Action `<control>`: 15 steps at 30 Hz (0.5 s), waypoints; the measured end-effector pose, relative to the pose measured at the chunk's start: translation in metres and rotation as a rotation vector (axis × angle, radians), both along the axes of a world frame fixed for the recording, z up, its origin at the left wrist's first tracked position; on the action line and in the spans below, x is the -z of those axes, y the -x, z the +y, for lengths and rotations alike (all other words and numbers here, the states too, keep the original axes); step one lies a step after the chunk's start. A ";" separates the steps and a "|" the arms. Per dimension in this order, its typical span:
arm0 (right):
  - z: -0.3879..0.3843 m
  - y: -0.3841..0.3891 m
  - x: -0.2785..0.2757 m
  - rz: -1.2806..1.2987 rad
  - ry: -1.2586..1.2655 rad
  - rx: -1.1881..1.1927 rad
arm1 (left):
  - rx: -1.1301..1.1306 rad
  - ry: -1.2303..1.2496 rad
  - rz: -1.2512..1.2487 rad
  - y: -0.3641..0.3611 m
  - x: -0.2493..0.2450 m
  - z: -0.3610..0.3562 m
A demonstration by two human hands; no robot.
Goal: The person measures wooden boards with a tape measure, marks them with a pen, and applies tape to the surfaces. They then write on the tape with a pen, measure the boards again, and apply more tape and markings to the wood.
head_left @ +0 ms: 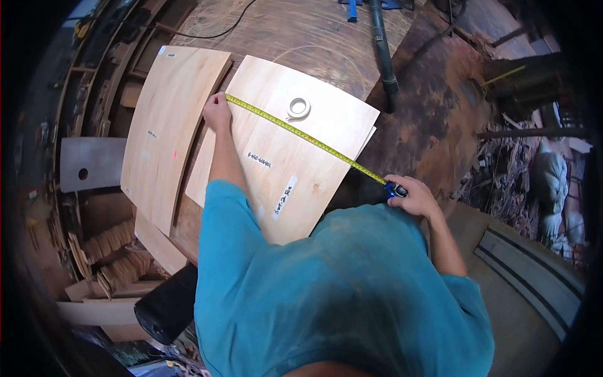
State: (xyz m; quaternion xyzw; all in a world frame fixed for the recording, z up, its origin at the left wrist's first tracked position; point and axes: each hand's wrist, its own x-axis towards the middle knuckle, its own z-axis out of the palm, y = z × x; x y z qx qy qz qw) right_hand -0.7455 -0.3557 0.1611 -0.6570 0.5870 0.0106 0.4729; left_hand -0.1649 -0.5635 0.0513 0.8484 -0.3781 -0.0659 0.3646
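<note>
A yellow tape measure blade (309, 138) stretches across a light plywood panel (320, 182) that bears handwritten marks and a white label (284, 197). My left hand (218, 113) pinches the blade's end at the panel's left edge. Off the panel's right side, my right hand (412, 196) is closed around the blue and black tape measure case (394, 190). On the panel, just above the blade, lies a roll of white tape (298, 108).
Another plywood sheet (169, 138) lies to the left, with a gap between the two. A dark hose (382, 53) and a blue tool (352, 9) are at the back of the worktable (282, 31). Shelves with wood pieces (107, 242) stand at far left.
</note>
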 end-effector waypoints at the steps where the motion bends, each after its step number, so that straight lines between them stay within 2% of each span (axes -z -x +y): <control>1: -0.003 0.001 -0.002 -0.025 0.008 -0.013 | 0.026 0.021 0.032 -0.006 0.004 -0.002; 3: -0.008 0.001 -0.010 -0.079 0.006 -0.045 | 0.045 0.209 0.255 -0.039 0.022 -0.008; 4: -0.011 -0.002 -0.014 -0.136 -0.006 -0.058 | 0.037 0.275 0.324 -0.049 0.016 -0.006; 5: -0.014 -0.005 -0.015 -0.145 -0.010 -0.115 | 0.027 0.348 0.385 -0.054 -0.003 0.002; 7: -0.027 -0.010 -0.020 -0.264 -0.011 -0.126 | 0.037 0.581 0.718 -0.042 -0.064 0.037; 8: -0.036 -0.017 -0.028 -0.268 -0.016 -0.183 | -0.013 0.604 0.697 -0.038 -0.090 0.059; 10: -0.049 -0.041 -0.054 -0.472 -0.166 -0.147 | 0.119 0.583 0.837 -0.022 -0.135 0.111; 11: -0.055 -0.054 -0.064 -0.470 -0.170 -0.195 | 0.079 0.609 0.820 -0.011 -0.149 0.139; 13: -0.062 -0.084 -0.079 -0.509 -0.062 -0.314 | 0.146 0.561 0.796 0.028 -0.167 0.198; 15: -0.062 -0.120 -0.086 -0.517 -0.105 -0.403 | 0.154 0.548 0.777 0.087 -0.165 0.256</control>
